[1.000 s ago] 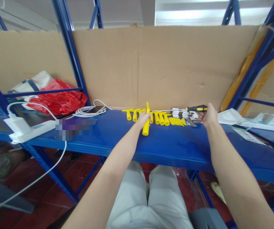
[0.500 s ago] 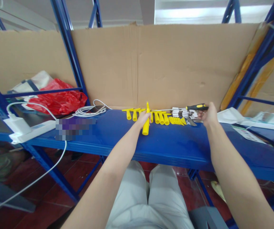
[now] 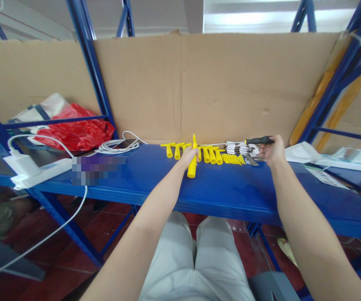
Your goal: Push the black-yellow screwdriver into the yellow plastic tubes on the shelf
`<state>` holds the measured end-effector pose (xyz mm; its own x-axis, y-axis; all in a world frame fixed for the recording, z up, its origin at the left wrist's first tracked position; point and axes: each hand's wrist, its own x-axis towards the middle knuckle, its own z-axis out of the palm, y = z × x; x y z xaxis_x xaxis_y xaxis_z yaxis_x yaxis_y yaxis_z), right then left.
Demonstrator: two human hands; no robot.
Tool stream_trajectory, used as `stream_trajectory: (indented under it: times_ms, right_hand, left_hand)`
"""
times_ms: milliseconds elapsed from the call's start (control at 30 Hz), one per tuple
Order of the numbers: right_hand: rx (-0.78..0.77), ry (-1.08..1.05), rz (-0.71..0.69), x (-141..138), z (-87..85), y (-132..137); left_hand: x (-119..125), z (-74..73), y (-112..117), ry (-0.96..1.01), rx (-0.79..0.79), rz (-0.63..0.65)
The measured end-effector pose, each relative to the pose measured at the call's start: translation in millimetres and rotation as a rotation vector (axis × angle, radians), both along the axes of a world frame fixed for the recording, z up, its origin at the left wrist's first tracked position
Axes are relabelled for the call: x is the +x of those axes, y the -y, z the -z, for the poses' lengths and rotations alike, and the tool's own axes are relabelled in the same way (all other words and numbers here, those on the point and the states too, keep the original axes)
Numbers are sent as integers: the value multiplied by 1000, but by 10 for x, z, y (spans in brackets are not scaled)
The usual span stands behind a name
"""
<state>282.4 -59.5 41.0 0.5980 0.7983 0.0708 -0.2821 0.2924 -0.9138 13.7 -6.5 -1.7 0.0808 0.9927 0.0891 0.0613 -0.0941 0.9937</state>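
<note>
My left hand (image 3: pixel 190 156) is closed around a yellow T-shaped handle (image 3: pixel 192 170), its round end pointing towards me and its narrow head up. My right hand (image 3: pixel 275 151) grips the black handle of a long screwdriver (image 3: pixel 258 140). The screwdriver's thin shaft runs level to the left, and its tip meets the head of the yellow handle; the exact contact is too small to see. More yellow T-shaped handles (image 3: pixel 212 155) lie in a row behind my left hand. Small yellow wedge-shaped pieces (image 3: pixel 233 159) and white-and-dark strips (image 3: pixel 235 148) lie between my hands.
Blue shelf (image 3: pixel 155 184) with a cardboard sheet (image 3: pixel 224 83) along its back. At left are a white power strip (image 3: pixel 45 172), a coiled white cable (image 3: pixel 117 146) and a red plastic bag (image 3: pixel 76 127). White packaging (image 3: pixel 302 152) and a printed card (image 3: pixel 326 177) lie at right.
The screwdriver handle has turned about its axis: its yellow patch faced me before, and mostly black shows now. My left hand and the yellow handle have stayed in place.
</note>
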Motion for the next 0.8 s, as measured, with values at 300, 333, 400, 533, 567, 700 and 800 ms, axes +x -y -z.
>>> stream_trajectory:
  times_ms: [300, 333, 400, 533, 567, 700, 800]
  right_hand:
    - [36, 159, 178, -127, 13, 58]
    - [9, 140, 171, -120, 10, 59]
    - [-27, 96, 150, -102, -7, 60]
    - [-48, 32, 54, -74, -24, 41]
    - [-47, 28, 51, -68, -15, 29]
    - [11, 52, 146, 3, 69, -55]
    - [52, 35, 54, 107, 121, -123]
  left_hand:
    - [-5, -4, 6, 7, -8, -15]
    - [-4, -7, 9, 6, -11, -16]
    - [-2, -13, 15, -2, -12, -12]
    - [-5, -19, 22, -22, -3, -7]
    - [-6, -19, 22, -25, -1, -6]
    - [-7, -16, 21, -28, 0, 0]
    - [-5, -16, 19, -23, 1, -1]
